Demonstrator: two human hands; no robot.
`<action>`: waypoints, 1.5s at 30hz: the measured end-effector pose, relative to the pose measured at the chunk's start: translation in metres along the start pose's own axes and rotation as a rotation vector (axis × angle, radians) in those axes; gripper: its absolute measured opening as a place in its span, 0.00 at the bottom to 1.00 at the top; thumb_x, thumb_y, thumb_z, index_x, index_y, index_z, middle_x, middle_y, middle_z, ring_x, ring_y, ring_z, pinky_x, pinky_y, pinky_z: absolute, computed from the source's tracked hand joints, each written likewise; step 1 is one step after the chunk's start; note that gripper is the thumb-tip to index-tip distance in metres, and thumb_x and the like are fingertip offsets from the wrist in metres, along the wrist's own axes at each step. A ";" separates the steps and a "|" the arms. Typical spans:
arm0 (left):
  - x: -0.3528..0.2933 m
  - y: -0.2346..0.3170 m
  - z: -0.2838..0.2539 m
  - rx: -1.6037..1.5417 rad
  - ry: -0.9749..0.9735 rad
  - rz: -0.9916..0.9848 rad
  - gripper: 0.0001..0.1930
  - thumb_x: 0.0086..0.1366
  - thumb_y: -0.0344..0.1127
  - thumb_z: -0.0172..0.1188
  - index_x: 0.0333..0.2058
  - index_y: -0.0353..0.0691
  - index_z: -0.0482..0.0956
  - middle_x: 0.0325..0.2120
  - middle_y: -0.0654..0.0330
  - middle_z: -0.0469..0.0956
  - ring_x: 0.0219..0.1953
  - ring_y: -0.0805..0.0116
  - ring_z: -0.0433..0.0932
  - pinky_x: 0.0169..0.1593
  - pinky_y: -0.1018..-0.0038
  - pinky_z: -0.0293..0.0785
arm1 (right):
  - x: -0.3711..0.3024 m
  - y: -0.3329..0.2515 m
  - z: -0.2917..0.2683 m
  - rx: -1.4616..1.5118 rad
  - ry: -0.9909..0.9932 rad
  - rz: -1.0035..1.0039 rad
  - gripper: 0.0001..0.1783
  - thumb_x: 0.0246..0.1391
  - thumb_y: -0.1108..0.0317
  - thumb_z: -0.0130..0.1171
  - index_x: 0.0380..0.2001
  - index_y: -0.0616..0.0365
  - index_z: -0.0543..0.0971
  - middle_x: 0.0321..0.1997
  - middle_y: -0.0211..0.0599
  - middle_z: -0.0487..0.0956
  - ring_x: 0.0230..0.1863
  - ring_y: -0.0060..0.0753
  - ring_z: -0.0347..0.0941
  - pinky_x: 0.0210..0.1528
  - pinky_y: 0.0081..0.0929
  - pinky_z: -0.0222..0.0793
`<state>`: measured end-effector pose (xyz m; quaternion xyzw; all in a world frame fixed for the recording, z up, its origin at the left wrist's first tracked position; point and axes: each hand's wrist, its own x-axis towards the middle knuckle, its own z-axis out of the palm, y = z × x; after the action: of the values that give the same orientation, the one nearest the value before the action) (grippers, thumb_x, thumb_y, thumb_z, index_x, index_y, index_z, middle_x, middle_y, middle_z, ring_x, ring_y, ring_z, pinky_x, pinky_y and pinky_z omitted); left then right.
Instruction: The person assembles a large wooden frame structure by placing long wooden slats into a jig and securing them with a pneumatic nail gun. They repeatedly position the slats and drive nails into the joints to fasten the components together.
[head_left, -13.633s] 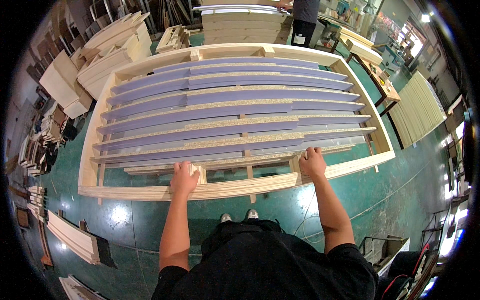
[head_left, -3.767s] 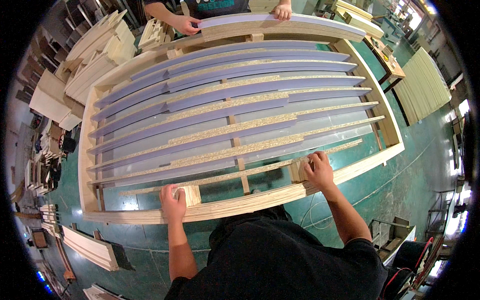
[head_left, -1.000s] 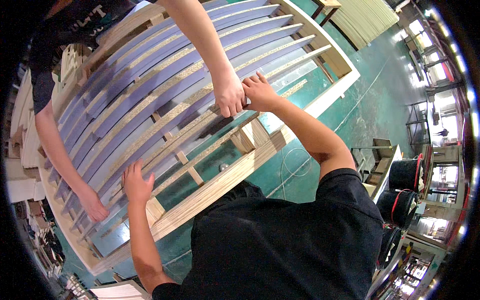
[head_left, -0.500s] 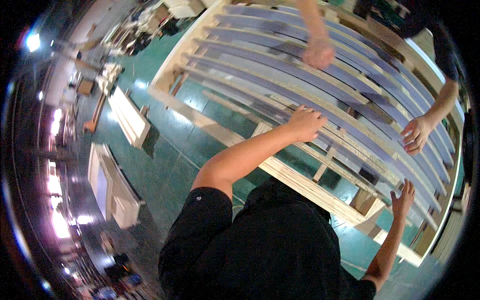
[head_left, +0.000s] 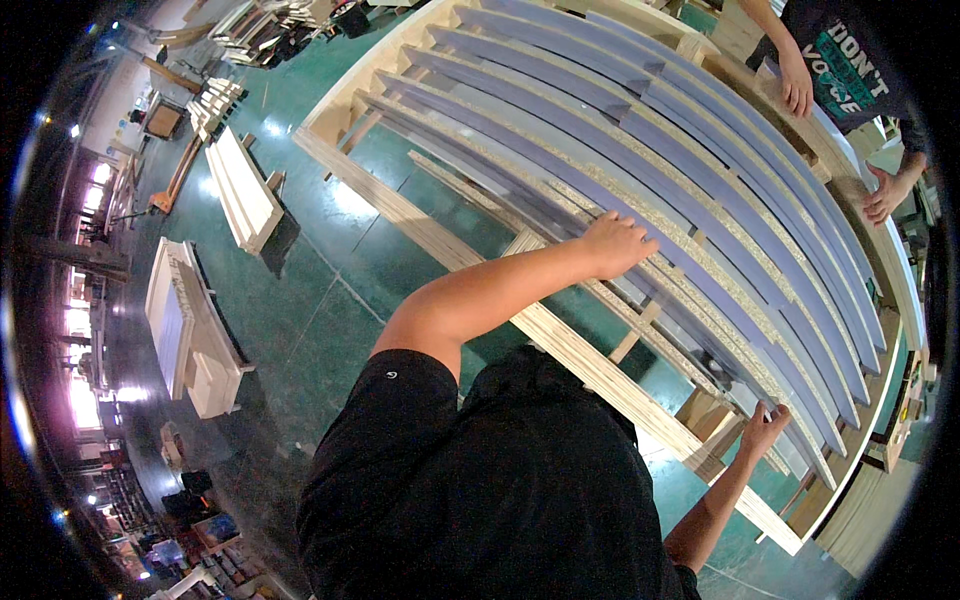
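Note:
Several long particleboard strips (head_left: pixel 610 165) with purple-grey faces stand on edge, side by side, in a large pale wooden frame. Over the top edge of one of the nearer strips (head_left: pixel 690 290), my left hand (head_left: pixel 617 246) curls its fingers, closed on it. Farther right, my right hand (head_left: pixel 764 428) is closed with thumb and fingertips at a near strip's top edge, toward that strip's right end. The undersides of both grips are hidden.
Across the frame a co-worker's hands (head_left: pixel 797 85) (head_left: pixel 882 195) rest at the far rail (head_left: pixel 770 95). A layered plywood rail (head_left: pixel 590 360) runs close before my body. Stacked boards (head_left: pixel 240 190) and a wooden piece on a low stand (head_left: pixel 195 330) are on the green floor at left.
My right hand has gone from spread fingers to closed at a strip. The co-worker's hands have withdrawn from over the strips to the far rail. My left hand stays on its strip.

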<state>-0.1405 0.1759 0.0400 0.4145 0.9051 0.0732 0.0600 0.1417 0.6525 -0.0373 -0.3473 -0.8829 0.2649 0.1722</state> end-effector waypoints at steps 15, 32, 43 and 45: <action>0.015 0.000 -0.033 -0.035 -0.233 0.029 0.18 0.64 0.30 0.61 0.53 0.43 0.76 0.42 0.45 0.81 0.48 0.43 0.81 0.48 0.48 0.77 | -0.002 -0.009 0.005 -0.177 0.118 0.156 0.44 0.53 0.49 0.75 0.68 0.44 0.65 0.63 0.47 0.79 0.61 0.47 0.76 0.59 0.45 0.71; 0.024 -0.008 -0.008 -0.002 -0.129 0.112 0.16 0.60 0.30 0.61 0.48 0.43 0.75 0.41 0.49 0.82 0.48 0.46 0.82 0.47 0.50 0.79 | -0.004 -0.074 -0.011 -0.177 -0.115 0.000 0.27 0.55 0.55 0.75 0.51 0.47 0.71 0.47 0.50 0.85 0.50 0.49 0.84 0.50 0.43 0.77; 0.032 -0.004 -0.009 -0.059 -0.232 0.081 0.16 0.62 0.30 0.60 0.50 0.44 0.80 0.45 0.48 0.83 0.50 0.45 0.82 0.51 0.50 0.79 | -0.022 -0.078 0.004 -0.244 -0.113 -0.155 0.26 0.60 0.61 0.68 0.56 0.57 0.71 0.47 0.47 0.85 0.52 0.49 0.82 0.53 0.44 0.75; 0.022 -0.018 0.006 -0.071 -0.110 0.104 0.18 0.62 0.34 0.63 0.52 0.45 0.77 0.46 0.49 0.81 0.52 0.44 0.80 0.52 0.49 0.77 | -0.026 -0.110 -0.006 -0.326 -0.157 -0.156 0.24 0.62 0.60 0.65 0.57 0.57 0.72 0.49 0.47 0.86 0.54 0.52 0.82 0.54 0.45 0.76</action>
<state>-0.1672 0.1813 0.0301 0.4618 0.8746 0.0853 0.1206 0.1052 0.5684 0.0293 -0.2796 -0.9490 0.1305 0.0644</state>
